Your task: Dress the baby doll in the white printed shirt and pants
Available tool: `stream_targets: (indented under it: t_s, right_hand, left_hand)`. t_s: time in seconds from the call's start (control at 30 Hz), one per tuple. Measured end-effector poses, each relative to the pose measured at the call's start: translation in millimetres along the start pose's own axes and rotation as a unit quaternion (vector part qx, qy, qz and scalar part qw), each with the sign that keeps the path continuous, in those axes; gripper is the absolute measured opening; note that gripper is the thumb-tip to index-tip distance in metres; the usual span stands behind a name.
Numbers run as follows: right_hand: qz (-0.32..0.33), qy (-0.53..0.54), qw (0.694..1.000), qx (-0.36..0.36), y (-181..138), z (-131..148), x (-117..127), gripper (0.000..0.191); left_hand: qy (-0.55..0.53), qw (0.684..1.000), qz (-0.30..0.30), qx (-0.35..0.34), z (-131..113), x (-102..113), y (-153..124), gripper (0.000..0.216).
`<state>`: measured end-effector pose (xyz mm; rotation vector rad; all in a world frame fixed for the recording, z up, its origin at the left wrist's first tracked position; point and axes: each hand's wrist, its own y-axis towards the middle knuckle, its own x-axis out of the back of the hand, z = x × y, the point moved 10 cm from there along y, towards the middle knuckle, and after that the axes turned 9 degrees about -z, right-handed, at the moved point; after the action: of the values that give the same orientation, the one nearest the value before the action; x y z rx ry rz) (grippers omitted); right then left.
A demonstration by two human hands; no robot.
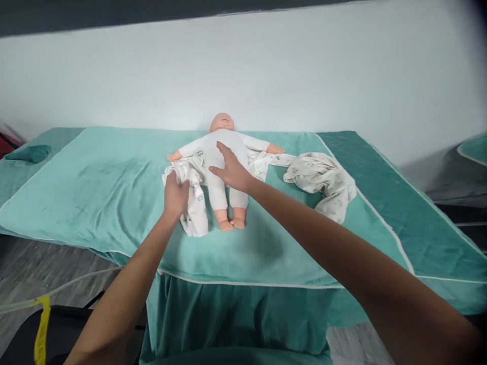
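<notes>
Left hand [175, 195] grips garment [194, 203] edge beside doll [222, 162] on bed [114, 187]; right hand [232, 170] open, flat on doll's torso. Best practice: steady doll, draw cloth smoothly across.

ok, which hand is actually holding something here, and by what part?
The left hand grips the printed cloth by its bunched edge beside the doll. The right hand lies flat on the doll's belly, holding nothing.
</notes>
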<state>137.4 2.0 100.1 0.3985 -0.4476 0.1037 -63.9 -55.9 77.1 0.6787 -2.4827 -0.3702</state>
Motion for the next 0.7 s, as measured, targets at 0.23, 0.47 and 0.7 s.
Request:
stream_targets:
  t_s: [0.23, 0.47, 0.7]
  right_hand:
    - [-0.101, -0.161, 0.980, 0.055, 63, -56, 37, 0.078]
    - [-0.134, -0.174, 0.970, -0.107, 127, -144, 63, 0.096]
    - [-0.079, -0.188, 0.959, -0.198, 164, -156, 62, 0.091]
  left_hand:
    - [-0.038, 0.982, 0.121, -0.140, -46, -42, -29, 0.036]
    - [-0.183, 0.930, 0.271, 0.168, -9, -126, -2, 0.042]
    - [-0.399, 0.805, 0.279, 0.338, -15, -162, -6, 0.052]
